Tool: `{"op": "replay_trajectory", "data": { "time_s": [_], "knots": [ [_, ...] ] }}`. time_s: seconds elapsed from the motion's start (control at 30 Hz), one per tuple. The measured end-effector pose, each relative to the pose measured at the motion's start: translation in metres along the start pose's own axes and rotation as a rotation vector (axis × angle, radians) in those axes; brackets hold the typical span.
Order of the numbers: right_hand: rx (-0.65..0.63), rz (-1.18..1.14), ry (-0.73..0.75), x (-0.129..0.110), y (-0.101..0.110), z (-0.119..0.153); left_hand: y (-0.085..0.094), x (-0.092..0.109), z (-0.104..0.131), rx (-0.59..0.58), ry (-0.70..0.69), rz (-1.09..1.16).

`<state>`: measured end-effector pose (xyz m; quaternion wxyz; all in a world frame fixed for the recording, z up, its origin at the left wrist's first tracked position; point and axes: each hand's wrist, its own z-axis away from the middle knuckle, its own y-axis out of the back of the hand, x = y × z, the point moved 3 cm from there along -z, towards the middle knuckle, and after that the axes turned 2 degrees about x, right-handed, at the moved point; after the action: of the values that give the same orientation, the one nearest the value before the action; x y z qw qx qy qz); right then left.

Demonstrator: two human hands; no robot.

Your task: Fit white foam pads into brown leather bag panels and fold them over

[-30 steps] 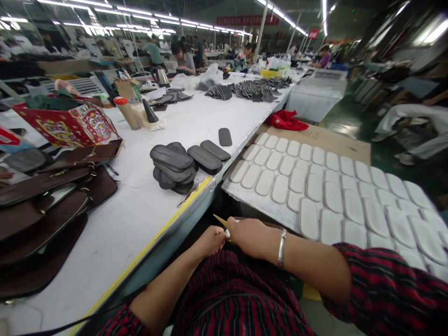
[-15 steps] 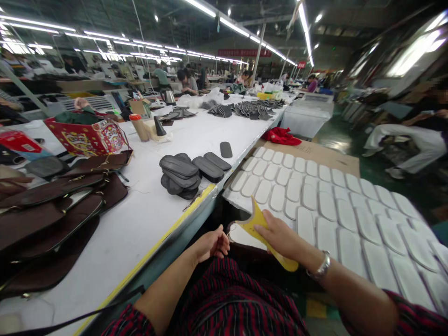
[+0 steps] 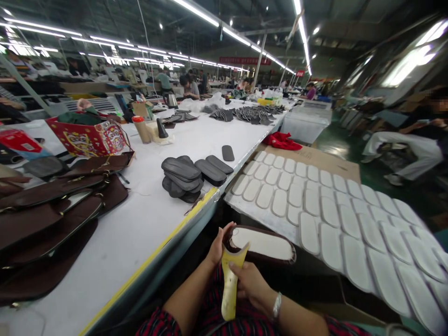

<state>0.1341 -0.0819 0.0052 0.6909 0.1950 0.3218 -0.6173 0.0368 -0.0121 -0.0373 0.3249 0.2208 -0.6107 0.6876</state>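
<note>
My right hand (image 3: 251,281) grips a yellow shoehorn-like tool (image 3: 229,289) near the middle. Its wide, notched end points up and away from me, just in front of a dark brown leather bag piece (image 3: 285,259). Inside the leather's raised rim lies a long white oval panel (image 3: 264,241). My left hand (image 3: 217,246) is closed around the left end of this piece; some of its fingers are hidden behind the rim. The tool's notched end overlaps the piece's near left edge, and whether they touch I cannot tell.
Rows of white oval panels (image 3: 330,214) cover a low surface on the right. On the white table (image 3: 140,224) are dark grey oval pads (image 3: 182,170), brown leather bags (image 3: 52,210), a red gift bag (image 3: 87,135) and a bottle (image 3: 142,129). A person (image 3: 413,140) sits at far right.
My right hand has brought the yellow tool left and nearer my body, turning it more upright. My left hand has moved onto the leather piece, which now shows more fully.
</note>
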Motion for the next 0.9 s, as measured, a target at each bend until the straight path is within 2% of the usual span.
{"op": "replay_trajectory", "data": {
  "time_s": [0.17,0.33,0.53,0.73,0.9],
  "knots": [
    [-0.108,-0.175,-0.004,-0.007,-0.005,-0.002,-0.012,0.019,-0.016,-0.135,0.143,-0.117],
    [-0.127,-0.261,0.009,-0.003,-0.007,-0.005,-0.015,0.023,-0.024,-0.141,0.182,-0.341],
    [-0.094,-0.394,-0.029,0.006,-0.011,-0.001,-0.028,0.032,-0.022,-0.047,0.071,-0.680],
    [-0.084,-0.471,-0.096,0.012,-0.015,0.004,-0.038,0.033,-0.017,-0.112,-0.090,-1.060],
    [-0.050,-0.525,-0.089,0.011,-0.007,0.013,-0.048,0.030,-0.015,-0.087,-0.140,-1.192]
  ]
}}
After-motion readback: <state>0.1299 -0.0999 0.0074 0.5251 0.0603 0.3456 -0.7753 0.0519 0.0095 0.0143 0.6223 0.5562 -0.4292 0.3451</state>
